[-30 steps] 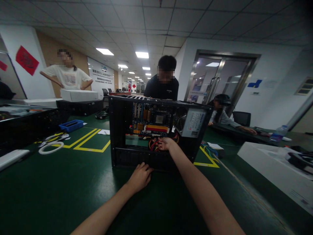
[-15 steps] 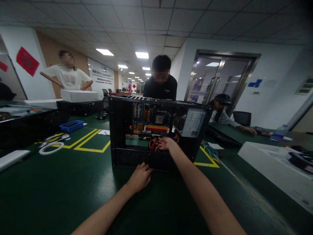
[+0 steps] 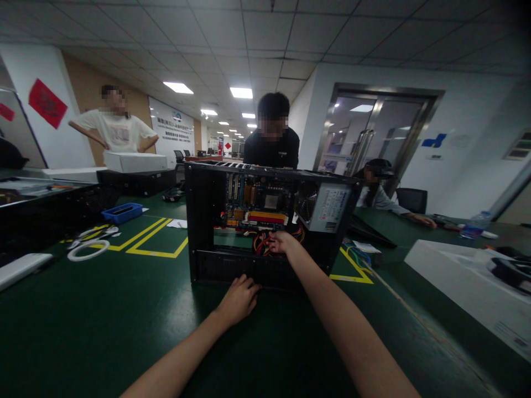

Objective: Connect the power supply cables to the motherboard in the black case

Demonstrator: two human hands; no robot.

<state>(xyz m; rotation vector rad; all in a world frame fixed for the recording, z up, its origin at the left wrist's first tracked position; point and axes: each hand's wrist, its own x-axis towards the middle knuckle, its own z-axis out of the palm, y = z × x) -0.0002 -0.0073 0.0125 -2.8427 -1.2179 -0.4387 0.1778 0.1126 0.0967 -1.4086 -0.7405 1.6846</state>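
An open black computer case stands on the green table, its motherboard and grey power supply showing inside. My right hand reaches into the case and its fingers are closed among the red, yellow and black cables. My left hand rests with curled fingers against the lower front edge of the case, on the table.
A person in black stands right behind the case; another stands at the far left and a third sits at the right. A white box lies to the right, a blue tray and a white ring to the left. Yellow lines mark the table.
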